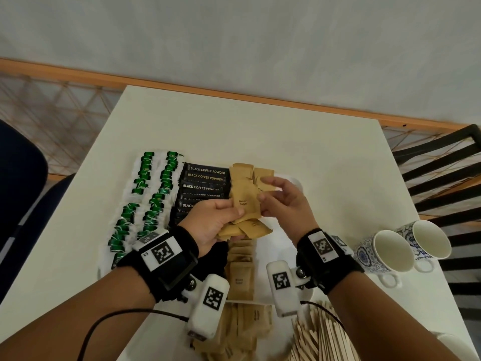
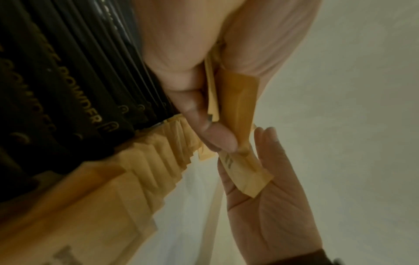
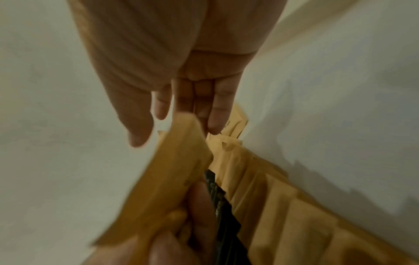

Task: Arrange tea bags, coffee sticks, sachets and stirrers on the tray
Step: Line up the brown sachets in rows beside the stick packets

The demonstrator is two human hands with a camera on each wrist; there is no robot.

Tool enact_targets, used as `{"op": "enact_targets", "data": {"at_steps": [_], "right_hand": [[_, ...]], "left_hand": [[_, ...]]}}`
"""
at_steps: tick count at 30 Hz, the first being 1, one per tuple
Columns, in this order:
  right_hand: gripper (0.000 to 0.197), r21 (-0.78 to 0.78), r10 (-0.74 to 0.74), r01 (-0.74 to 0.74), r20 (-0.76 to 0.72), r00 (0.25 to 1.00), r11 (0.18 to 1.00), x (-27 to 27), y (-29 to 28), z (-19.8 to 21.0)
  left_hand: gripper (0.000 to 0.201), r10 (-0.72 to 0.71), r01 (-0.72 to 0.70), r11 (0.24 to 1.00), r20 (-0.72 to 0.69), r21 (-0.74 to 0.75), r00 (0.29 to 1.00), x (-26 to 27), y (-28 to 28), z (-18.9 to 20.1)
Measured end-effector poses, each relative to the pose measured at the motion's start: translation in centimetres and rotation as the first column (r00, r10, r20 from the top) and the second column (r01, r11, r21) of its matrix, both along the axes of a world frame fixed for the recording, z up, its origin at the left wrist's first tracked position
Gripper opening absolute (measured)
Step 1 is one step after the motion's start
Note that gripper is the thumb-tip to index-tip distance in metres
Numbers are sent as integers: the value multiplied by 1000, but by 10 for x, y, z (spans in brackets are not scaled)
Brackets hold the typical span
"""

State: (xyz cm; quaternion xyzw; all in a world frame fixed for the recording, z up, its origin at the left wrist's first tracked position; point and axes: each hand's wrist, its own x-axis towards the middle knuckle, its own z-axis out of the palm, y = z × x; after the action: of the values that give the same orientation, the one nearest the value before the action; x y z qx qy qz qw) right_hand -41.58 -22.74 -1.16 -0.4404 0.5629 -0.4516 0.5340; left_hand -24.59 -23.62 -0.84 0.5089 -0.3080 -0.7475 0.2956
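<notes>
A small bunch of brown sugar sachets (image 1: 244,204) (image 2: 240,107) (image 3: 172,170) is held above the white tray (image 1: 276,243), gripped by my left hand (image 1: 229,214) (image 2: 204,125) (image 3: 176,233) with the thumb on top. My right hand (image 1: 269,194) (image 2: 272,206) (image 3: 181,80) faces it, fingers straight and thumb spread, with the front sachet's end against its fingers. On the tray lie two columns of green-tagged tea bags (image 1: 145,194), a column of black coffee sticks (image 1: 205,183) (image 2: 56,80) and a row of overlapping sachets (image 1: 239,267) (image 2: 140,179) (image 3: 283,206).
Loose sachets (image 1: 242,332) and a heap of wooden stirrers (image 1: 320,337) lie at the table's near edge. Two blue-patterned cups (image 1: 390,251) stand on the right. A black slatted chair (image 1: 442,162) is beyond the right edge and a dark seat (image 1: 23,183) is on the left.
</notes>
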Motion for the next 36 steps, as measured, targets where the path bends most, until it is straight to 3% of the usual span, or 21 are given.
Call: {"op": "enact_targets", "data": {"at_steps": [3,5,9,13,17,20,24,30,36], "right_hand": [[44,59,39,-38,-6,999,997,-7,-4,-1],[40,101,24,-20,-40,999,995,-13,-7,-3],[31,166,-183,182,-15,983,969,-30,-14,-16],[32,210,-194,237,-205,959,949,-36,-19,-35],[38,205,-98,200,-422,901,958,-34,-27,-42],[55,167,-3,110,-535,845,980,-32,-28,-38],[65,121,70,20,-692,718,992,-27,-28,-36],[74,103,83,-11,-738,669,995,-18,-25,-36],[60,89,89,-28,-800,593,996,-14,-28,-37]], "left_hand": [[20,-21,21,1000,9,-12,1000,0,1,-2],[22,-7,7,1000,8,-14,1000,0,0,-3],[23,49,-49,999,0,6,999,6,-4,-3],[25,52,-52,999,6,-11,999,9,-8,-2],[23,42,-42,999,11,-19,999,12,-9,-3],[23,48,-48,999,14,-17,999,15,-9,-3],[23,53,-53,999,15,-12,998,16,-9,-4],[23,64,-64,998,7,-5,998,17,-10,-3],[25,54,-54,999,17,2,998,18,-10,-5]]}}
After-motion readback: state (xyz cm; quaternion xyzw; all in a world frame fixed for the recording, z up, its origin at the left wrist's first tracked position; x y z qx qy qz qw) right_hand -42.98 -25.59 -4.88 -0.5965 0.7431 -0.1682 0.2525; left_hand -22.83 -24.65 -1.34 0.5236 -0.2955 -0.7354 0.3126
